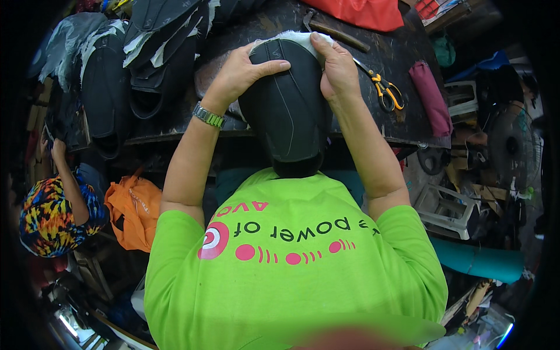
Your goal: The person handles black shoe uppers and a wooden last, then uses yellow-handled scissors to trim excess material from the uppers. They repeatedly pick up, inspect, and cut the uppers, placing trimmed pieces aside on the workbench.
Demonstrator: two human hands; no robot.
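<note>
A black shoe upper [284, 111] with stitched seams is held up in front of my chest, its narrow end toward me. Frayed white lining [300, 38] sticks out along its far edge. My left hand [248, 70] grips the far left side, thumb lying across the top and fingers mostly hidden behind. At the far right edge my right hand [338, 67] is closed on the lining and the upper, thumb uppermost. Orange-and-black scissors [382, 87] lie on the dark table [402, 58] right of my right hand. Beyond them rests a hammer [338, 36].
Several similar black uppers [105, 87] with frayed white edges are heaped at the table's left. A red bag [361, 13] and a maroon roll [430, 99] lie on the right. An orange bag [134, 213] hangs at left, near another person [61, 210]. White plastic stools [446, 210] stand at right.
</note>
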